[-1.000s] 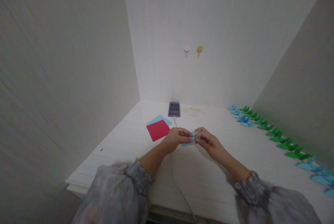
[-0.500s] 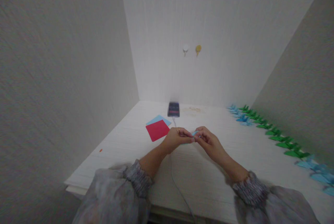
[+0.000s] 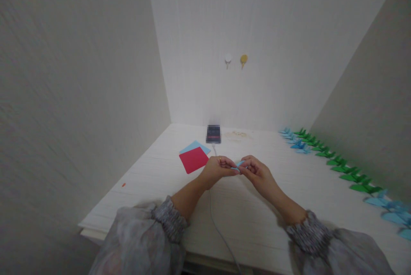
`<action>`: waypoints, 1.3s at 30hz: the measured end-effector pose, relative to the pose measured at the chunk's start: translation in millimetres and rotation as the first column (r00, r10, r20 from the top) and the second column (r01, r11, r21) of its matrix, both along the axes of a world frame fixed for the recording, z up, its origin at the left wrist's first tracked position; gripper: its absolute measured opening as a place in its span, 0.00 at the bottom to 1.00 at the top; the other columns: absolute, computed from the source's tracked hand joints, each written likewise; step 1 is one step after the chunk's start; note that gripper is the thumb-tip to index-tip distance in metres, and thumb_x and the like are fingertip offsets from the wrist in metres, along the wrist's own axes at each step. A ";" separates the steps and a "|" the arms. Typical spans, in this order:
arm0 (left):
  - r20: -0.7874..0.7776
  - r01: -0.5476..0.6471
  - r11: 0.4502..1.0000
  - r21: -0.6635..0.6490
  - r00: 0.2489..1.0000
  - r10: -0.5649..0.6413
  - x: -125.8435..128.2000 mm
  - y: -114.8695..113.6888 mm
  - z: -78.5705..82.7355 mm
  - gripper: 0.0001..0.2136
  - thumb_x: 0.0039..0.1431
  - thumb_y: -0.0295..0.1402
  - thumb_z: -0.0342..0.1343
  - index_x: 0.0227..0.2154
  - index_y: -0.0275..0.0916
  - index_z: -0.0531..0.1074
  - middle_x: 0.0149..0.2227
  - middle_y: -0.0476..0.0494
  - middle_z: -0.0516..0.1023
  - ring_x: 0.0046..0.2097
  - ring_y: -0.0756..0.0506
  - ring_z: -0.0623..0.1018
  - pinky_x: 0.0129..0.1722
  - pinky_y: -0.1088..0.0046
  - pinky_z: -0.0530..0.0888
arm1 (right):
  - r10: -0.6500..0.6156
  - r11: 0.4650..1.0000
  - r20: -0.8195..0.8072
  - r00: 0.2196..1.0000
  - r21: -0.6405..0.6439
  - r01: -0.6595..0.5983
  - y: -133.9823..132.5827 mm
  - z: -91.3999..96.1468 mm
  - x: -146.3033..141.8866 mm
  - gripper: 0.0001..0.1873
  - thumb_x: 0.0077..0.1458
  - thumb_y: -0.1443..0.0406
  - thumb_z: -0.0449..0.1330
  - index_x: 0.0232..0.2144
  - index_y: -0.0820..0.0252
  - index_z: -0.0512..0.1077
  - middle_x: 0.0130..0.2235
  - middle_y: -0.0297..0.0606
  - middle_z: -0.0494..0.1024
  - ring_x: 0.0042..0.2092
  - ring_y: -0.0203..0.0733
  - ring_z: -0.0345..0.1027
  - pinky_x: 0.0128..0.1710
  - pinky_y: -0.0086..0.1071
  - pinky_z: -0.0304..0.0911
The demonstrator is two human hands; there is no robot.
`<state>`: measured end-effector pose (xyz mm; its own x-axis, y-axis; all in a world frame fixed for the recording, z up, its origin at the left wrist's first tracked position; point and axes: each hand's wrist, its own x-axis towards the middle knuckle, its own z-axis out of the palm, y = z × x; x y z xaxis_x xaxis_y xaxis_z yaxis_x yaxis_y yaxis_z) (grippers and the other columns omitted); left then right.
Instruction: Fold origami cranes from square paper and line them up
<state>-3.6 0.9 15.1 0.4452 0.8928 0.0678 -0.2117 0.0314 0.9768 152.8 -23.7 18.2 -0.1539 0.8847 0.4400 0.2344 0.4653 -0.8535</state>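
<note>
Between my fingertips, over the middle of the white table, is a small folded piece of light blue paper (image 3: pixel 239 164). My left hand (image 3: pixel 220 167) pinches its left side with thumb and fingers, and a ring shows on one finger. From the other side my right hand (image 3: pixel 257 171) grips the paper's right part. The two hands nearly meet at the fingertips. Most of the paper is hidden by the fingers, so its exact shape cannot be made out. Beside my left hand lies a red paper sheet (image 3: pixel 193 160), partly covering a light blue sheet (image 3: pixel 196 145).
A phone (image 3: pixel 213 134) stands by the back wall, its cable (image 3: pixel 221 234) running under my left hand to the front edge. Along the right side sit rows of green folded paper cranes (image 3: pixel 340 169) and blue ones (image 3: pixel 380 200). Two hooks (image 3: pixel 243 59) hang on the wall.
My fingers have shifted slightly on the light blue paper. Its lower left part, seen below my left fingers before, no longer shows there. The rest is unchanged.
</note>
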 end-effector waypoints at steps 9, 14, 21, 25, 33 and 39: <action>-0.078 -0.001 1.000 -0.026 0.997 -0.001 0.7 1.3 -2.2 0.15 0.28 0.30 0.64 0.24 0.33 0.70 0.23 0.47 0.75 0.25 0.52 0.72 0.27 0.76 0.65 | 0.048 0.980 -0.190 0.981 -0.181 -0.083 4.2 -10.7 1.9 0.15 0.42 0.61 0.60 0.30 0.56 0.58 0.25 0.31 0.69 0.25 0.36 0.64 0.26 0.30 0.61; -0.077 -0.021 0.999 -0.050 0.997 0.017 1.5 4.2 -5.6 0.15 0.26 0.29 0.64 0.24 0.32 0.71 0.23 0.47 0.74 0.25 0.52 0.72 0.28 0.76 0.65 | 0.071 0.983 -0.219 0.973 -0.149 -0.106 4.6 -9.7 3.2 0.14 0.43 0.61 0.59 0.31 0.56 0.58 0.29 0.32 0.67 0.27 0.35 0.65 0.28 0.31 0.62; -0.079 -0.066 0.997 -0.032 0.995 0.064 -0.6 5.1 -3.9 0.15 0.26 0.30 0.65 0.24 0.33 0.71 0.23 0.47 0.74 0.24 0.53 0.70 0.27 0.76 0.64 | 0.041 0.975 -0.300 0.953 -0.196 -0.104 1.8 -0.9 5.2 0.20 0.45 0.58 0.56 0.39 0.55 0.54 0.30 0.30 0.67 0.26 0.35 0.67 0.30 0.34 0.63; -0.067 -0.083 0.997 -0.012 0.994 0.082 -0.9 4.8 -2.8 0.15 0.27 0.30 0.65 0.24 0.33 0.71 0.22 0.48 0.73 0.24 0.54 0.69 0.27 0.76 0.64 | 0.040 0.951 -0.295 0.955 -0.283 -0.127 2.5 -1.7 2.5 0.23 0.42 0.61 0.60 0.38 0.56 0.53 0.22 0.26 0.67 0.22 0.35 0.66 0.26 0.31 0.61; -0.109 0.015 1.000 -0.022 0.994 -0.018 -0.8 3.7 -7.7 0.15 0.27 0.30 0.64 0.24 0.33 0.70 0.23 0.48 0.73 0.24 0.53 0.70 0.26 0.77 0.65 | 0.078 0.937 -0.280 0.957 -0.306 -0.166 2.0 -5.8 1.9 0.25 0.38 0.65 0.61 0.40 0.57 0.55 0.19 0.26 0.68 0.19 0.32 0.61 0.19 0.27 0.58; -0.035 0.039 0.999 -0.003 0.999 -0.039 -0.2 2.0 -4.8 0.14 0.30 0.30 0.64 0.26 0.32 0.71 0.25 0.46 0.74 0.27 0.52 0.72 0.29 0.76 0.66 | 0.053 0.941 -0.291 0.955 -0.305 -0.145 0.8 -2.3 3.3 0.26 0.38 0.65 0.61 0.41 0.58 0.55 0.21 0.28 0.69 0.19 0.33 0.61 0.20 0.28 0.58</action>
<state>-3.8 2.9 10.3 0.4816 0.8750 0.0497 -0.1763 0.0412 0.9835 156.1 -22.9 15.8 -0.1618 0.9714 0.1738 -0.0636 0.1655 -0.9842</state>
